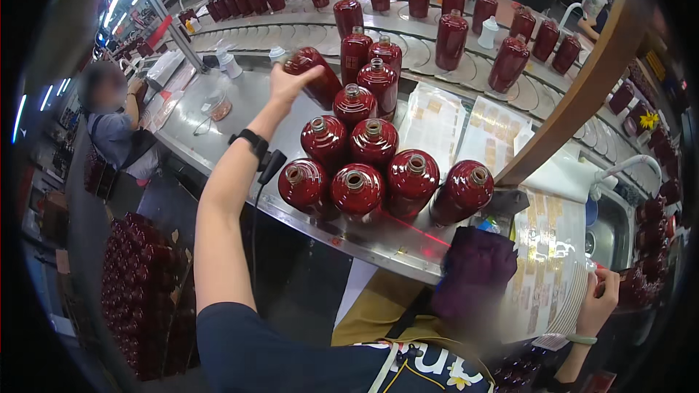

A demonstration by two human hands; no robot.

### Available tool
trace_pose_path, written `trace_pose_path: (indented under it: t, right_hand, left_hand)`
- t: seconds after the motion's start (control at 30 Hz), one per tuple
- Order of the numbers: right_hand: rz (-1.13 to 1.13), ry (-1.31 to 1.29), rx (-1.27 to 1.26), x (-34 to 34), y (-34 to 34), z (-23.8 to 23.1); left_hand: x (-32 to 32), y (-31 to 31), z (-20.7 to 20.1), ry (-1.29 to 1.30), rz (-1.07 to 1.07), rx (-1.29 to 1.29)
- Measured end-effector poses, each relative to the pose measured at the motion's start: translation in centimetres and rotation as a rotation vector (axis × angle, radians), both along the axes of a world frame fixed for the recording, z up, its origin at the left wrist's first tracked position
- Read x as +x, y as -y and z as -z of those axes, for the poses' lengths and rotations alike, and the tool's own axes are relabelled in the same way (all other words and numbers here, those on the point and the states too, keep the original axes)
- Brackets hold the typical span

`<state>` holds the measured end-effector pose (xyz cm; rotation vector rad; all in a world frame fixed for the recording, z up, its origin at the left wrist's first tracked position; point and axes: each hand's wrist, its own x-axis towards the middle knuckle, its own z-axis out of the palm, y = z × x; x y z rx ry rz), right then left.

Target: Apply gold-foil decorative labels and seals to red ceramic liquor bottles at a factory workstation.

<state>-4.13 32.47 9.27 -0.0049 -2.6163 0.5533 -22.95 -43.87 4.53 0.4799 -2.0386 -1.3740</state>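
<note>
My left hand (289, 92) reaches to the far left of a bottle group. Its fingers are wrapped round a dark red glass bottle (318, 78), which tilts with its top toward the left. Several more red bottles (357, 188) with bare, uncapped necks stand close together in front of me. My right hand (598, 303) is at the far right, beside a striped curled sheet (566, 309) and sheets of gold labels (542, 247). Its fingers are bent together near a small red and white spot, but what they hold is too small to make out.
A curved conveyor (408, 36) carrying red bottles runs behind the metal table (251, 102). A wooden post (571, 80) slants up on the right, near a sink (610, 236). A co-worker (116, 120) sits at the left. Stacked bottles (142, 295) fill the lower left.
</note>
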Motion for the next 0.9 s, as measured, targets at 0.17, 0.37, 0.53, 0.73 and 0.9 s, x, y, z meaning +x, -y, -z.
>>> trace_pose_path:
  t: [0.17,0.37,0.53,0.73,0.9]
  right_hand:
    - [-0.149,0.039,-0.039,-0.9,4.0,0.7]
    - [-0.527,0.118,-0.268,-0.6,12.7,1.7]
    - [-0.935,0.333,-0.707,2.2,18.3,2.2]
    - [-0.837,0.284,-0.777,5.1,17.2,3.8]
    - [-0.603,0.290,-0.671,5.2,14.9,5.6]
  left_hand:
    - [10.5,-1.0,-9.7,-0.495,0.067,0.034]
    - [22.0,-14.9,-16.0,-0.467,0.469,0.382]
    - [22.5,-28.7,-10.0,-0.199,0.758,0.982]
    - [21.3,-40.2,-3.1,0.302,0.829,1.109]
    - [20.5,-43.8,1.8,0.349,0.751,0.979]
